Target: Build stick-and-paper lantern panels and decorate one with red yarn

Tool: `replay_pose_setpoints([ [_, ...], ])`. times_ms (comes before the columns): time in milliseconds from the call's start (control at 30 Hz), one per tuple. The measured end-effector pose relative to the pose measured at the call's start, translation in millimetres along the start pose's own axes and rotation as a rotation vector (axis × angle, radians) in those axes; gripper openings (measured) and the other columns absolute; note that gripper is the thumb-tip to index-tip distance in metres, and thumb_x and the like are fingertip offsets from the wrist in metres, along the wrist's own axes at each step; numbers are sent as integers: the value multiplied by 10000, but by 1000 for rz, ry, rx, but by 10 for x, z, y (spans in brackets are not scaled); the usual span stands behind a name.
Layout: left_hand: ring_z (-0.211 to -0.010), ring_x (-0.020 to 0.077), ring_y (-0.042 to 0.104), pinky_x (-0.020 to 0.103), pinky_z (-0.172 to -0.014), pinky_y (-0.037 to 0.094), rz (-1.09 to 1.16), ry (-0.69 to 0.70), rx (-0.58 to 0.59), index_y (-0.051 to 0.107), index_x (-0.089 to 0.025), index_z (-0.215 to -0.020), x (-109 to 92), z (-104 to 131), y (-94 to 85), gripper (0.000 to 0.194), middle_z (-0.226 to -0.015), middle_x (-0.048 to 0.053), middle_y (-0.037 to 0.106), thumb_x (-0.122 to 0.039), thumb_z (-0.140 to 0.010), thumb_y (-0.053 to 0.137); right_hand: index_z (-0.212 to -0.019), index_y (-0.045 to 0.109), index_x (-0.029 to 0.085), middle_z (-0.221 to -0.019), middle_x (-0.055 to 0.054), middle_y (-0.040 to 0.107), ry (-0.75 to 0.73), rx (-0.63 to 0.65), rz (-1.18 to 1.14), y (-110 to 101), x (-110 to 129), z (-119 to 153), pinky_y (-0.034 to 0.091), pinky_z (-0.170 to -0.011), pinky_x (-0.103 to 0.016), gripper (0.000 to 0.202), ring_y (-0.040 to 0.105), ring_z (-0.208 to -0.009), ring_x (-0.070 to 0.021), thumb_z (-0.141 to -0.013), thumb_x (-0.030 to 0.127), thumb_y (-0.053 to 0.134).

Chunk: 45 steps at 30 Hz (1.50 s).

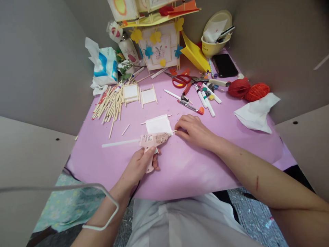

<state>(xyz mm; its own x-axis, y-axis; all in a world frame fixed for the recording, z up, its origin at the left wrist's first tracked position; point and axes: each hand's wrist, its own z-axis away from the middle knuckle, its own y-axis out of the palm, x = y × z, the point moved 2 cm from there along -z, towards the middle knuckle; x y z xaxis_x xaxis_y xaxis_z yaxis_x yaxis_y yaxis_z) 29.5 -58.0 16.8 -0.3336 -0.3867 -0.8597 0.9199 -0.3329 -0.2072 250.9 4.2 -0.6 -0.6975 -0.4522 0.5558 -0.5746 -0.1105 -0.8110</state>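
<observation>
Two hands meet at one white sheet, which we see lying near the middle of the purple tabletop, a thin far stick along its far edge. Our left hand wraps round the handle of a pink glue gun, its tip just beside the sheet's near right corner. Our right hand has thumb and fingertips drawn together on the end of a near stick; whether glue lies there we cannot tell. We judge the step to be gluing this near stick to the sheet. The next move calls for a steady pinch, with fingertips clear of the hot tip.

For room, we have bare tabletop right of the gun, down to the front edge. On the left, a glue stick juts far out behind the gun, near a short loose stick, so swinging that way needs care. A red pen lies just beyond our right hand, and a black cable hangs past the front edge.
</observation>
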Motion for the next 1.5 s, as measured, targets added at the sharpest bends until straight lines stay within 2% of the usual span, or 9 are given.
replay_pose_setpoints([
  [1167,-536,162,587,266,-554,451,45,-26,-23,609,-152,-864,67,26,-82,412,-565,-13,549,-550,-863,501,-912,634,226,-979,-54,607,4,10,-7,2,-18,0,321,-847,-374,65,519,-983,-231,-900,269,586],
  [1500,-542,151,590,257,-561,439,12,-36,-13,587,-157,-837,3,68,-96,394,-576,-27,524,-530,-891,473,-916,634,221,-989,-59,608,17,20,-7,-11,3,-3,329,-857,-381,67,522,-995,-237,-900,266,586],
])
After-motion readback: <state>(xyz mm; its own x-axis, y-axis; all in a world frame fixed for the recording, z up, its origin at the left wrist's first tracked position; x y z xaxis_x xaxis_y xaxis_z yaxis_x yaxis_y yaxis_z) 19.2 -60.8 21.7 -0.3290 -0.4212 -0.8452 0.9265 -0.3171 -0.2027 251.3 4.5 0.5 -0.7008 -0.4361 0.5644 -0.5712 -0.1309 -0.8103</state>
